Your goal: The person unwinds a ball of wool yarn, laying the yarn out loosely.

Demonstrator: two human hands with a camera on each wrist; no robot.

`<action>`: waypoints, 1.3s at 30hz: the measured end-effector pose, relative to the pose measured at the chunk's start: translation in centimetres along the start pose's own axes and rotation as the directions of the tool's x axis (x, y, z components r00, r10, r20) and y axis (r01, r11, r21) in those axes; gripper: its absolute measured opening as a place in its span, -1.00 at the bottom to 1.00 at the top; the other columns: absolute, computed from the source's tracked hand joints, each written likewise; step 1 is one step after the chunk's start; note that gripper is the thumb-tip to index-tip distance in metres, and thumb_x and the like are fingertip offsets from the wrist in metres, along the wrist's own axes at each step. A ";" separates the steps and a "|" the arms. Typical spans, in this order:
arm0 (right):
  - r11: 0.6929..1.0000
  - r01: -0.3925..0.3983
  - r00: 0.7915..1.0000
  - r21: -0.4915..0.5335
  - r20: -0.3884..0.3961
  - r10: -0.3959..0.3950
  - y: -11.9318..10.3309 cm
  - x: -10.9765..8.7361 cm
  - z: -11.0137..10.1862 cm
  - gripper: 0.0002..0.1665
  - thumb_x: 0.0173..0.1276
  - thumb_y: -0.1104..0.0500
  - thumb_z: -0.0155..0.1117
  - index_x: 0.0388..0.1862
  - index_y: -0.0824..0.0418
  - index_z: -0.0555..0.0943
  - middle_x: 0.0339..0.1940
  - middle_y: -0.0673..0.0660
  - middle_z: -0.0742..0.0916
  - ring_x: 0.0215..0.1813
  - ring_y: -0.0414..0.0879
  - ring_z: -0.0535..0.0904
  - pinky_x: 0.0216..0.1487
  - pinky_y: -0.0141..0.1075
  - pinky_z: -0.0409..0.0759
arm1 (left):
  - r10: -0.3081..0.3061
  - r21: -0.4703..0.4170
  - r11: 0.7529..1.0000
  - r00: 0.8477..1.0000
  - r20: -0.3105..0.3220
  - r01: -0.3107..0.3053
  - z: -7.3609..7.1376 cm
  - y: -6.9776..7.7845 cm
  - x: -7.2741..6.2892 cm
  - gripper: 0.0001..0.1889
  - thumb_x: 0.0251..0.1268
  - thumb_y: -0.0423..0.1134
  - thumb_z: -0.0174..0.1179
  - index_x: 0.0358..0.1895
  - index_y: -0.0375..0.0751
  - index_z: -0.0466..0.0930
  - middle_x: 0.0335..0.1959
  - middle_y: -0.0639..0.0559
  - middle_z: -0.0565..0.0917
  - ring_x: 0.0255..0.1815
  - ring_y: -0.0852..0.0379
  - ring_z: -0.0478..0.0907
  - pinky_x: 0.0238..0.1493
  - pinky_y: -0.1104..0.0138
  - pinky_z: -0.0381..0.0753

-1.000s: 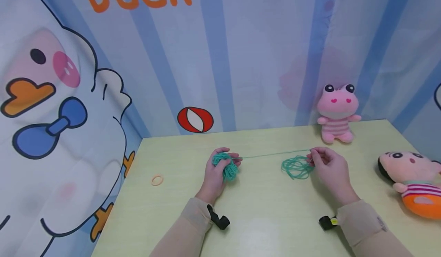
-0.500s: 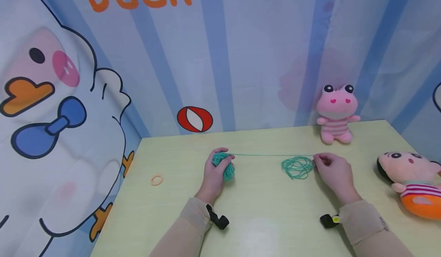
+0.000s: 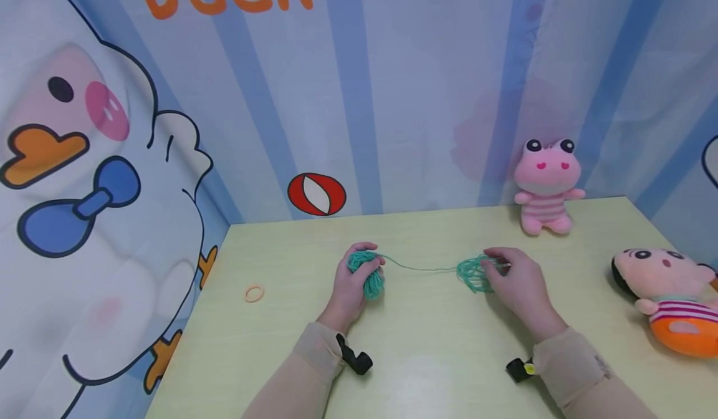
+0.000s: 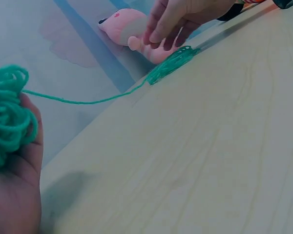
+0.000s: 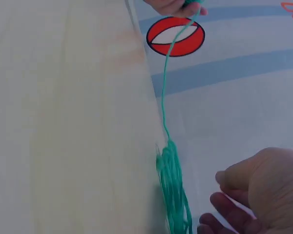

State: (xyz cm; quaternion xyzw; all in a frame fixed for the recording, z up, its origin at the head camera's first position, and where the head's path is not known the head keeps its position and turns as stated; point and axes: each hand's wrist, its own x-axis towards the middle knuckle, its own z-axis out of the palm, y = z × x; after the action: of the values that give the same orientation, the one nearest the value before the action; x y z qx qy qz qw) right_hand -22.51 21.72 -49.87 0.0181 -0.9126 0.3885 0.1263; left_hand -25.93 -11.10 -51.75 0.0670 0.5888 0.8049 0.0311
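In the head view my left hand (image 3: 344,294) holds a bundle of green yarn (image 3: 373,285), with the thumb across it. From the bundle a slack strand (image 3: 417,269) runs right to a loose pile of the same yarn (image 3: 471,274) on the table. Over that pile's right side is my right hand (image 3: 523,287), partly covering it. The right wrist view shows the right hand (image 5: 278,190) beside the pile (image 5: 172,190), fingers loosely bent and apart, with no yarn visible between them. Looped yarn (image 4: 10,117) fills the left palm in the left wrist view.
An orange ring (image 3: 254,293) lies left on the pale table (image 3: 437,369). A pink plush frog (image 3: 546,185) sits at the back right edge. Another plush doll (image 3: 675,303) lies at the right. Behind stands a printed blue curtain (image 3: 415,95).
My right hand first drew the strand taut to the right, then let it go and came back left over the pile. The strand now sags. The left hand has barely moved.
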 end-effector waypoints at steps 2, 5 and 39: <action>0.997 0.058 0.998 0.051 0.013 -0.059 -1.1 -0.2 0.8 -0.61 0.64 0.13 0.34 0.29 0.32 0.73 0.27 0.40 0.79 0.23 0.34 0.76 0.29 0.22 0.72 | 0.001 -0.003 1.000 1.000 0.010 -0.001 0.0 -0.1 0.0 -0.73 0.58 -0.38 0.20 0.23 -0.16 0.54 -0.12 0.01 0.75 -0.14 -0.01 0.64 -0.09 0.40 0.75; 0.984 0.133 0.988 0.121 0.060 -0.140 -2.7 -0.1 2.4 -0.59 0.65 0.10 0.35 0.33 0.28 0.73 0.32 0.32 0.80 0.32 0.34 0.76 0.37 0.25 0.70 | -0.001 -0.003 1.000 1.000 0.029 0.001 0.1 0.0 0.0 -0.73 0.56 -0.39 0.19 0.22 -0.18 0.54 -0.14 0.03 0.75 -0.17 0.03 0.64 -0.12 0.41 0.74; 0.959 0.075 0.979 0.272 0.163 -0.123 -7.6 0.3 7.2 -0.72 0.68 0.12 0.33 0.17 0.24 0.80 -0.06 0.15 0.91 -0.01 -0.04 0.84 0.10 -0.19 0.81 | -0.018 0.033 0.999 0.997 0.070 0.015 0.1 0.1 -0.1 -0.62 0.58 -0.39 0.19 0.34 -0.44 0.43 -0.03 -0.14 0.74 -0.13 -0.01 0.66 -0.04 0.38 0.77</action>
State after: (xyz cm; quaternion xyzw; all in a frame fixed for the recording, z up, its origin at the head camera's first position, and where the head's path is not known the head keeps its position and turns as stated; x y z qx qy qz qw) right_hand -23.40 11.29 -49.27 0.1154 -0.8582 0.4965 0.0600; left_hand -25.77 -11.09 -51.66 0.0908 0.6008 0.7922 0.0572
